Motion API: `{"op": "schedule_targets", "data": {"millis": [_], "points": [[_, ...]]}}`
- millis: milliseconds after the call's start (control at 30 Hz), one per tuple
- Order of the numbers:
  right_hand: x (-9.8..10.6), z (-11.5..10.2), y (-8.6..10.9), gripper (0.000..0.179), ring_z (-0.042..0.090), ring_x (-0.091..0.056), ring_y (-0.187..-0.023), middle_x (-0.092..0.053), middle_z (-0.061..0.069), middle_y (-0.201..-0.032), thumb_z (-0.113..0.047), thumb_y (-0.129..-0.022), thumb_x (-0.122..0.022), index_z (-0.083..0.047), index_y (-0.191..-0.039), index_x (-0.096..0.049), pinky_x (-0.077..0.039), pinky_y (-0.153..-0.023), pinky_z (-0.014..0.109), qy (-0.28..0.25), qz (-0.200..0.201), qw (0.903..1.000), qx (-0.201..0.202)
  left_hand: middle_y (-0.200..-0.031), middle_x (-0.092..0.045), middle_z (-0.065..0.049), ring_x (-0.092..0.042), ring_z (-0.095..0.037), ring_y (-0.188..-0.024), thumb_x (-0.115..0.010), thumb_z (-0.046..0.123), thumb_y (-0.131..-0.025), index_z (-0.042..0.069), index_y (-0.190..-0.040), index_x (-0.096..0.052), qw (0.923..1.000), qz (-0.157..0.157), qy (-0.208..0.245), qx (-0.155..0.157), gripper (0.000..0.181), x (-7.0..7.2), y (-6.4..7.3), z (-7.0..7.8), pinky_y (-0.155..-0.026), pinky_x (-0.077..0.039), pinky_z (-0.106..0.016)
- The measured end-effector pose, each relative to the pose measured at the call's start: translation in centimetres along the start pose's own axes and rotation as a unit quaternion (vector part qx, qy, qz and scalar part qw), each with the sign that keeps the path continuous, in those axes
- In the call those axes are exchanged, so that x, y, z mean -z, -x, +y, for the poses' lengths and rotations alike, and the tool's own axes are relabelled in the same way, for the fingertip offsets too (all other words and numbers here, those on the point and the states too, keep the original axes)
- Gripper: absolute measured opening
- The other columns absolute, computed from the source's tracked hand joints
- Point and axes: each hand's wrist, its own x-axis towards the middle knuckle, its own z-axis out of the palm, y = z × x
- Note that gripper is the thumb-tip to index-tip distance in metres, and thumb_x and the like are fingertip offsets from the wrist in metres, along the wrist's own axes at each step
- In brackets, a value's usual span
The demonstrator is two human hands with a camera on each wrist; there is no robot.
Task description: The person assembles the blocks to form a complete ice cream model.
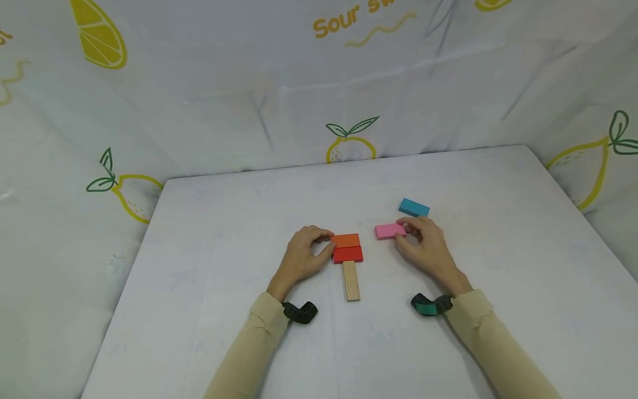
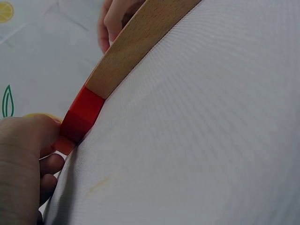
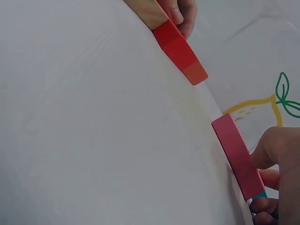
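My left hand [image 1: 305, 252] pinches the left end of an orange block [image 1: 346, 240] between thumb and index finger. Flush against its near side is a red block [image 1: 348, 254]. From the red block's near edge a bare wooden block [image 1: 351, 281] runs toward me, forming a T-like shape. To the right, my right hand [image 1: 426, 244] holds a pink block [image 1: 387, 231] by its right end, thumb on the near side. This pink block [image 3: 238, 156] lies low over the tabletop in the right wrist view. Just beyond the right hand's fingers is a blue block [image 1: 414, 208].
The white table [image 1: 224, 343] has its far edge against a hanging cloth [image 1: 209, 127] printed with lemons. Dark wrist-worn devices sit on the left wrist [image 1: 300, 312] and the right wrist [image 1: 431, 305].
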Motion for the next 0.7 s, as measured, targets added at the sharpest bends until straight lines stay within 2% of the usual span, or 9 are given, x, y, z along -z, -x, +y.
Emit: {"op": "schedule_targets", "data": {"millis": [700], "points": [[-1.07, -0.96, -0.64, 0.031, 0.023, -0.051, -0.088, -0.062, 0.015, -0.095, -0.014, -0.088, -0.07, 0.0, -0.116, -0.07, -0.041, -0.079, 0.032, 0.006, -0.011, 0.9997, -0.02, -0.1, -0.076, -0.003, -0.065, -0.018, -0.092, -0.07, 0.021, -0.094, 0.01, -0.112, -0.075, 0.9999, 0.008, 0.001, -0.012, 0.022, -0.18, 0.08, -0.24, -0.086, -0.053, -0.035]]}}
